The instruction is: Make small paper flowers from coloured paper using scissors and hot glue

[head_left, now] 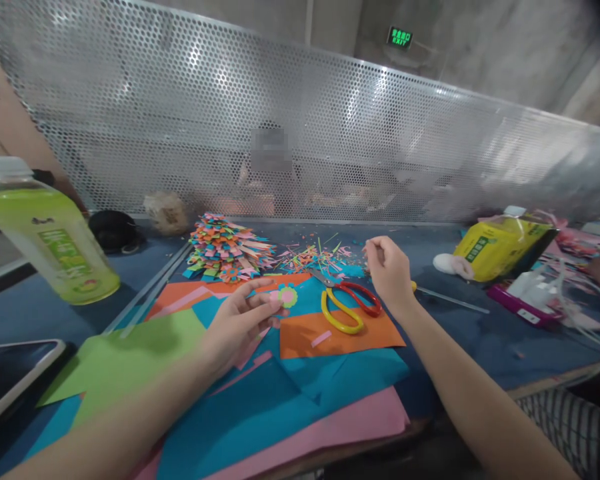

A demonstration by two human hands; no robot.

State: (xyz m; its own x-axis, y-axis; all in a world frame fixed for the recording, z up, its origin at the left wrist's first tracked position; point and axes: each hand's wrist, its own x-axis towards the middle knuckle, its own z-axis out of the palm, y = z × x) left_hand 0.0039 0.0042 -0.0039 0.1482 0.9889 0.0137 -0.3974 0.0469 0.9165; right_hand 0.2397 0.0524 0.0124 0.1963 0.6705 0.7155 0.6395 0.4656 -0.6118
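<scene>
Between the thumb and fingers of my left hand (243, 320) is a small paper flower (287, 296), green-rimmed with a pink middle. My right hand (387, 270) is raised to the right of the scissors, its fingers curled together; anything between the fingertips is too small to make out. Scissors (344, 312) with one red and one yellow handle lie on an orange sheet (300, 340) and blue paper (235, 417). A green sheet (135, 360) spreads under my left forearm. Behind my left hand stands a pile of colourful folded paper strips (230, 250).
Paper scraps (320, 259) lie beyond the scissors. At left are a green drink bottle (55, 240) and a phone (17, 373). A yellow packet (497, 247) and purple tray (525, 310) sit at right. A perforated metal screen (325, 120) stands behind; a person shows through it.
</scene>
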